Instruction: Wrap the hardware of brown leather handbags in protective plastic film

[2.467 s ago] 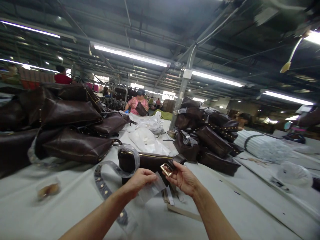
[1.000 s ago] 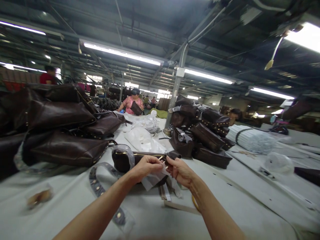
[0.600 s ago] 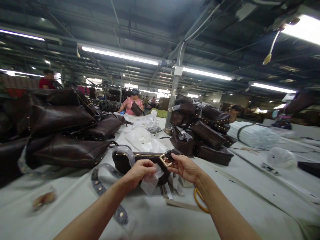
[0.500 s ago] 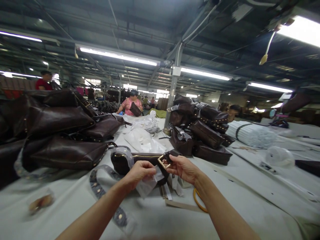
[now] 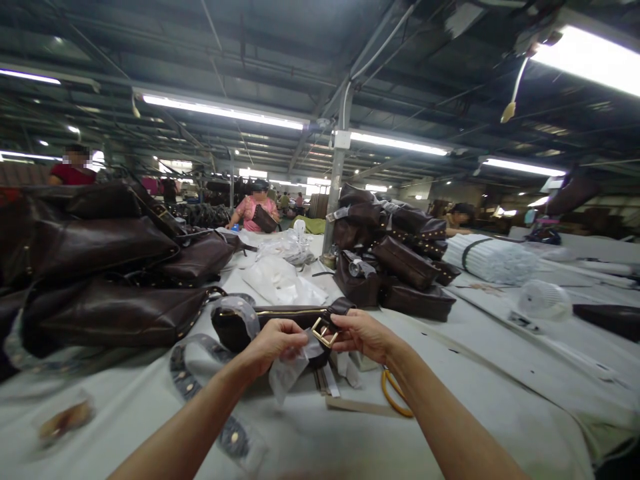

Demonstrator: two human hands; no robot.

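My left hand [image 5: 275,345] pinches a small piece of clear plastic film [image 5: 286,383], which hangs below the fingers. Close beside it, my right hand [image 5: 365,335] holds a square gold buckle [image 5: 320,337] by its dark strap end, between thumb and fingers. Behind both hands lies a dark brown leather bag [image 5: 227,331] with a gold zipper along its top; the hands hide part of its front. A studded strap in plastic wrapping [image 5: 187,383] curls from the bag across the table, passing under my left forearm.
Brown leather bags are heaped at left [image 5: 115,313] and right [image 5: 407,263]. A yellow-orange loop handle [image 5: 387,393] lies by my right wrist. Farther right are a bundle of white rods [image 5: 490,259] and a small white fan [image 5: 544,301]. A co-worker in pink [image 5: 247,212] sits across the table.
The buckle has turned to face me more fully and sits closer to my left fingers. Both hands keep their grips. The whole view has shifted slightly.
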